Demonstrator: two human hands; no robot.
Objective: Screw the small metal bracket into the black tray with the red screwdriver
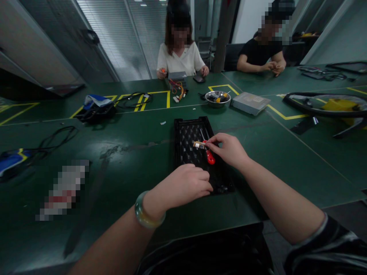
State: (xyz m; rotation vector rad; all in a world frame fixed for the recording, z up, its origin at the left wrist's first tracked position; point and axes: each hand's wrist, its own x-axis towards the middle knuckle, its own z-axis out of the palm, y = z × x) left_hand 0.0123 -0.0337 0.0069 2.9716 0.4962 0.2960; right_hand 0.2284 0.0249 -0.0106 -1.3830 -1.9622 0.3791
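My right hand (226, 147) pinches a small flat piece (198, 144), tan with white and dark patches, between thumb and fingers; its exact kind is too small to tell. It is held above a black plastic tray (176, 139). Inside the tray lies a red-handled screwdriver (210, 157), partly behind the piece and the hand. My left hand (185, 185), with a jade-coloured bangle (141, 212) on its wrist, is over the tray's near left corner. Its fingers curl downward and closed, and whatever they may hold is hidden. Small dark bits (222, 188) lie at the tray's near end.
Beyond the tray stand a metal bowl (218, 100) of parts and a grey metal box (250, 103). A black frame (321, 105) lies right; cables and a blue-and-black item (96, 107) lie left. Two people (183, 57) sit across the green table (129, 133).
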